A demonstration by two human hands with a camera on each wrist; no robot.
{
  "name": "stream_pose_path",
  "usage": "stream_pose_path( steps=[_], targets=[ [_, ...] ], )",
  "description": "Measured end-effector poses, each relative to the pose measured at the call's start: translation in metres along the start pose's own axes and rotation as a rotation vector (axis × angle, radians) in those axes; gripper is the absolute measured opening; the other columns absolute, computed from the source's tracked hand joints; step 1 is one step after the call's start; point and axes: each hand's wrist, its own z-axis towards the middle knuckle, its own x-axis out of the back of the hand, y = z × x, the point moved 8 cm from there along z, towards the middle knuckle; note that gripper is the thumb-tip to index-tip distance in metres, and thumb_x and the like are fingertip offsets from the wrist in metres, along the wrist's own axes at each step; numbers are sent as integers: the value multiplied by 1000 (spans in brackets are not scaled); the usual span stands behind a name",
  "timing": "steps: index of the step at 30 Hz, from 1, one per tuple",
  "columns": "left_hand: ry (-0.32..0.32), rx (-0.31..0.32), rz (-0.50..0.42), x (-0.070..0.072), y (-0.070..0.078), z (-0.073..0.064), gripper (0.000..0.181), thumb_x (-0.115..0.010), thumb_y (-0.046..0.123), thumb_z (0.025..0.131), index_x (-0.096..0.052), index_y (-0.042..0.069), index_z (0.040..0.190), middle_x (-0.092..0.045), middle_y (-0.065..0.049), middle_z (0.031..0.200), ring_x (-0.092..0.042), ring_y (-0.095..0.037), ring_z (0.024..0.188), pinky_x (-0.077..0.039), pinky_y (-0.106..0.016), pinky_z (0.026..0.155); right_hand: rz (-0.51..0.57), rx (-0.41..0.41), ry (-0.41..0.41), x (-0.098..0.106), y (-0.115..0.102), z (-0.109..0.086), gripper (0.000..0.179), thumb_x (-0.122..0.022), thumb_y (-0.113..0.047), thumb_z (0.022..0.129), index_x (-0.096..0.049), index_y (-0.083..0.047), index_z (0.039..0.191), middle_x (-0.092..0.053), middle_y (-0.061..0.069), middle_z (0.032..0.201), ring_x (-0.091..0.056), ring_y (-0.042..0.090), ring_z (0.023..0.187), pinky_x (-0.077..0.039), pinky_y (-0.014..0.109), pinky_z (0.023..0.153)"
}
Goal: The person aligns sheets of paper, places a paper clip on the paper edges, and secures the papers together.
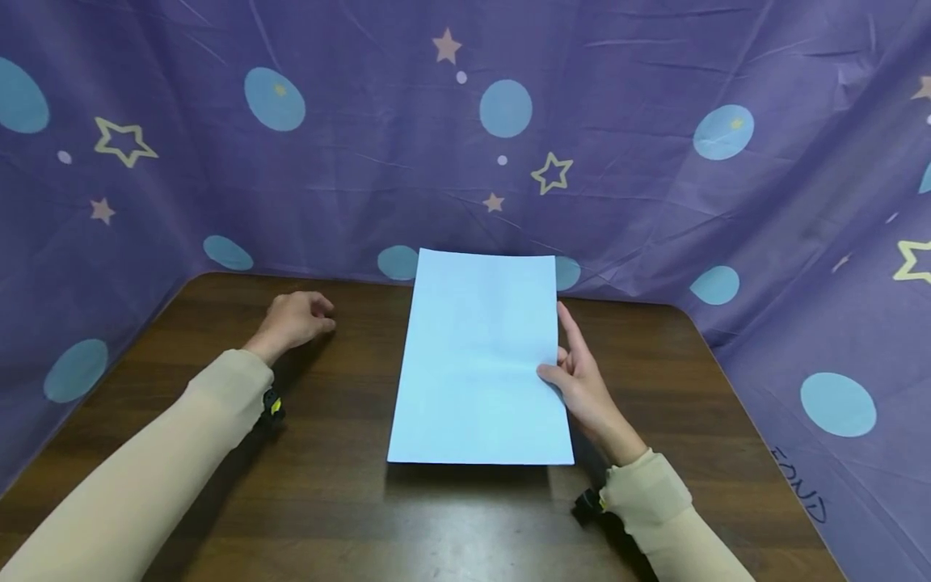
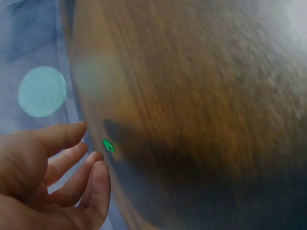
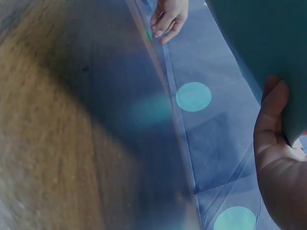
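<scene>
A light blue sheet of paper is held above the dark wooden table, its shadow falling on the wood below. My right hand pinches its right edge, thumb on the top face and the other fingers behind. Seen in the right wrist view, the paper looks dark green from its underside, with fingers of the right hand against it. To the left of the paper, my left hand hovers low over the table with fingers loosely bent. Nothing lies between the fingers of the left hand in the left wrist view.
Purple cloth with blue dots and stars hangs behind the table and along both sides. Dark cameras sit on the left wrist and right wrist. A small bright green spot shows near the left fingertips.
</scene>
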Motion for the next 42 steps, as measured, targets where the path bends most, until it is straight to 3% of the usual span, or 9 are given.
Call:
stream_pose_path(
  steps=[6, 10, 21, 27, 42],
  targets=[
    [-27, 35, 32, -2, -7, 1, 40, -75, 20, 97, -68, -4, 128, -70, -24, 116, -60, -43, 112, -46, -61, 97, 2, -4, -9, 1, 1, -1, 96, -55, 9, 100, -8, -33, 172, -74, 4, 94, -74, 16, 86, -63, 33, 76],
    [-41, 52, 32, -4, -9, 0, 39, -76, 20, 97, -68, -4, 127, -69, -24, 115, -60, -43, 111, -47, -59, 96, 1, 4, -17, 0, 1, -3, 96, -54, 9, 101, -7, -34, 172, -75, 6, 100, -74, 17, 89, -63, 34, 76],
    [-36, 88, 22, -10, -16, 1, 34, -77, 19, 98, -69, -3, 122, -70, -21, 111, -59, -41, 108, -48, -59, 95, 4, 57, -40, 0, -2, -3, 94, -53, 10, 102, -4, -29, 173, -76, 3, 104, -76, 17, 86, -64, 34, 75],
    [-19, 87, 41, -9, -15, 1, 28, -79, 20, 96, -71, -2, 113, -72, -23, 113, -57, -46, 114, -47, -60, 98, 7, 69, -43, 1, -1, -4, 95, -53, 11, 102, -6, -31, 172, -77, 2, 109, -76, 17, 88, -64, 34, 75],
    [3, 103, 36, -5, -20, 0, 24, -80, 21, 94, -73, 0, 104, -71, -20, 106, -57, -45, 107, -48, -61, 94, 7, 84, -44, -3, 0, -3, 95, -53, 11, 101, -5, -29, 173, -76, 4, 107, -75, 16, 84, -64, 34, 73]
  ],
)
